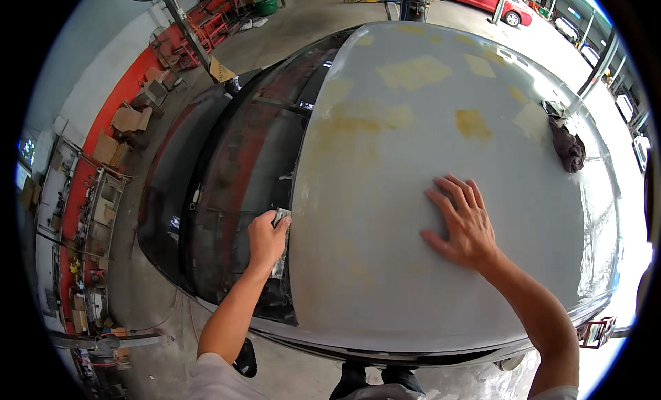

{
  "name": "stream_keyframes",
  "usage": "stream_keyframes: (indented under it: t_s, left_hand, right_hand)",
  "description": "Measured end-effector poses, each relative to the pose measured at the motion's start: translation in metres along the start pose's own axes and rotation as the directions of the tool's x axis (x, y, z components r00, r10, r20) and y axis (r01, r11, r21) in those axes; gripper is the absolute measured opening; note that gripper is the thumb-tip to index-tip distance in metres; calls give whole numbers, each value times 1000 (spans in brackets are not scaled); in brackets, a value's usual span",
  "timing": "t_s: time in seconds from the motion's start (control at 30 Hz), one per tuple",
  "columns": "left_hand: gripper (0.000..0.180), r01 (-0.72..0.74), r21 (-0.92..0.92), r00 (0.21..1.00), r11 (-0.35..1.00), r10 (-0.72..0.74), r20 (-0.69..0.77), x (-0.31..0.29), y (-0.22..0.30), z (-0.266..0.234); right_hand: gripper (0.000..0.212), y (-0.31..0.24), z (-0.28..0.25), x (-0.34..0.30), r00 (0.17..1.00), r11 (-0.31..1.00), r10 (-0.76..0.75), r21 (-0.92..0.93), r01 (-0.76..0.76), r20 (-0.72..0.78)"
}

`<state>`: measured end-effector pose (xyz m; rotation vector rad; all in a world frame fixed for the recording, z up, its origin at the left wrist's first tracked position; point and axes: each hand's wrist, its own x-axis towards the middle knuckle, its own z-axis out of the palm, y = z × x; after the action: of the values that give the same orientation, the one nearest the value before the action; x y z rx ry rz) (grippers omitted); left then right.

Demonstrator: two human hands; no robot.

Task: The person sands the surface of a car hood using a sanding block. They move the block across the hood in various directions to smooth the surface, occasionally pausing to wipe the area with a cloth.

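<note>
The grey roof of a car (392, 241), with yellowish patches (415, 72) of filler, lies in front of me. My left hand (267, 240) is closed round a long, narrow, grey mottled block (281, 252) at the roof's left edge, where it meets the dark windshield. Part of that block is hidden under my fingers, and I cannot make out its exact kind. On the middle right of the roof my right hand (464, 224) rests palm down, fingers spread, holding nothing.
A crumpled dark cloth (569, 149) lies near the roof's right edge, beside clear film (597, 235). The dark windshield (237, 173) and hood extend left. Shelves (103, 221) with cardboard line the left wall. A lift post (414, 4) and a red car (485, 2) stand beyond.
</note>
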<state>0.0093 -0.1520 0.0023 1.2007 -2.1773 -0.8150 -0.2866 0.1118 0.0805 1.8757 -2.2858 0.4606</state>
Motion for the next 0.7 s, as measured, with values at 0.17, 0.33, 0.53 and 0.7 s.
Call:
stream_keyframes:
  t_s: [0.17, 0.33, 0.53, 0.7]
  left_hand:
    - [39, -103, -19, 995, 995, 103, 16, 100, -32, 28]
    - [28, -93, 139, 994, 986, 84, 73, 255, -24, 76]
    - [24, -94, 198, 995, 976, 87, 44, 389, -14, 117]
    - [30, -91, 80, 983, 993, 77, 169, 371, -22, 113]
  right_hand:
    - [66, -4, -1, 3, 1000, 1000, 0, 16, -1, 18]
    - [68, -1, -3, 6, 997, 999, 31, 24, -33, 66]
    - [66, 0, -6, 6, 993, 995, 59, 79, -67, 106]
    - [66, 4, -7, 6, 997, 997, 22, 70, -27, 68]
